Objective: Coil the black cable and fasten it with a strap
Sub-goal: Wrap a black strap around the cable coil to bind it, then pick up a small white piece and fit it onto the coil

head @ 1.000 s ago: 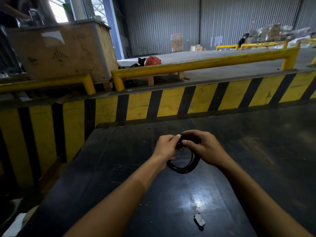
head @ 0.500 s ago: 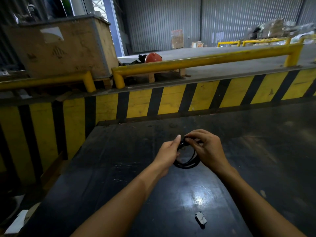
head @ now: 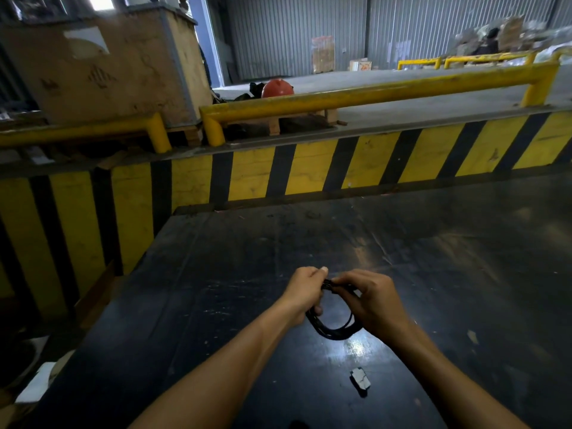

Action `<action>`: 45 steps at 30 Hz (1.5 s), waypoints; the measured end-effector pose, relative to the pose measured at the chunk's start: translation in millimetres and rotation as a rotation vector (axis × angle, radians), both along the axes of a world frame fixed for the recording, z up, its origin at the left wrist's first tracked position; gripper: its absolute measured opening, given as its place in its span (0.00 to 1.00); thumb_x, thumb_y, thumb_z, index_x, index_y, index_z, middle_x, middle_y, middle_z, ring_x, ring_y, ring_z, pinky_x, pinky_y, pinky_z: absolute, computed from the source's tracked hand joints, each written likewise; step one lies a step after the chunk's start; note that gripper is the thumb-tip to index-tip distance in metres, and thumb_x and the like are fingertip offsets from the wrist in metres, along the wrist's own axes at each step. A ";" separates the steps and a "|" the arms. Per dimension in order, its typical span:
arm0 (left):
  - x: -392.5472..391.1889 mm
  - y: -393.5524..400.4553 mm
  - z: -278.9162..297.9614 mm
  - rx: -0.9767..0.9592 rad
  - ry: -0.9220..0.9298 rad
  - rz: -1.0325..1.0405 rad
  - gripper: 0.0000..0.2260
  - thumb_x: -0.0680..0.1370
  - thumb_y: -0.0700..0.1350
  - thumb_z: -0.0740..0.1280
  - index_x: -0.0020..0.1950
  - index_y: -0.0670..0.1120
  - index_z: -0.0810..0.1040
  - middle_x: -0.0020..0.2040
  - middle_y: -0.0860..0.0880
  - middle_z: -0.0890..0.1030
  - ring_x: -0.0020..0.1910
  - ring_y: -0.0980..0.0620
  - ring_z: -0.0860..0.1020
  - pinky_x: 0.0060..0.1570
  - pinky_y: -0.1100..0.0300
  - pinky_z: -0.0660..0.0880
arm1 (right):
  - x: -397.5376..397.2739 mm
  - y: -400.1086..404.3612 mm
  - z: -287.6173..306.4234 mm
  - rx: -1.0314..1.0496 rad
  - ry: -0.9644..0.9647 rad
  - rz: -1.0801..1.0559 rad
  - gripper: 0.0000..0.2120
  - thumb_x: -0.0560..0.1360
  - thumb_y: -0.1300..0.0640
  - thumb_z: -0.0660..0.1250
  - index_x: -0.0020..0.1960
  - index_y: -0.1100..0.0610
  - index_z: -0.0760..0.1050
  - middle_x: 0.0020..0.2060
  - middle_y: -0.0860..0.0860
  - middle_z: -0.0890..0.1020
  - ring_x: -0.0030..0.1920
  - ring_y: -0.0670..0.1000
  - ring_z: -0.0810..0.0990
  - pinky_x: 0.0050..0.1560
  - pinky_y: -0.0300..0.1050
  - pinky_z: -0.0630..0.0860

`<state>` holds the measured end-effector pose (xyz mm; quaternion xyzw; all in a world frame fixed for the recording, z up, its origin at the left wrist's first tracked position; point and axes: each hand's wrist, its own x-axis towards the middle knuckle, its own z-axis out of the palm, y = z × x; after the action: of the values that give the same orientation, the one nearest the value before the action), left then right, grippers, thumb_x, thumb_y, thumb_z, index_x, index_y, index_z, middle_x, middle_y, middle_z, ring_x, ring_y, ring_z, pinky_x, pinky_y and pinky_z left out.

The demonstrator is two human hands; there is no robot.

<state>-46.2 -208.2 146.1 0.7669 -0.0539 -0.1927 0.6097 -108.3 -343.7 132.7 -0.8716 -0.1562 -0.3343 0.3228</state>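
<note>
The black cable is wound into a small coil of several loops and hangs just above the dark table. My left hand grips the coil's left side, fingers closed around the loops. My right hand pinches the top of the coil, close to the left thumb. The upper part of the coil is hidden between my fingers, and I cannot make out a strap there.
A small grey piece lies on the table near me. Beyond the table runs a yellow-and-black striped barrier with yellow rails. A wooden crate and an orange helmet stand behind it.
My hands have stayed together on the coil, and my left fingers have closed more tightly around its left side. The loops hang lower between my hands than half a second ago.
</note>
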 end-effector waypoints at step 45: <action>2.2 55.4 -23.0 -0.124 0.012 -0.010 0.07 0.74 0.40 0.69 0.52 0.43 0.82 0.41 0.46 0.80 0.30 0.55 0.78 0.35 0.62 0.77 | 18.1 -8.1 -35.2 0.879 0.788 0.023 0.03 0.74 0.62 0.69 0.42 0.59 0.81 0.31 0.50 0.79 0.29 0.45 0.74 0.32 0.37 0.73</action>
<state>-44.0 -152.8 123.2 0.7263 -0.0656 -0.1966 0.6554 -90.2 -351.7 97.5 -0.7129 0.1193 -0.0151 0.6909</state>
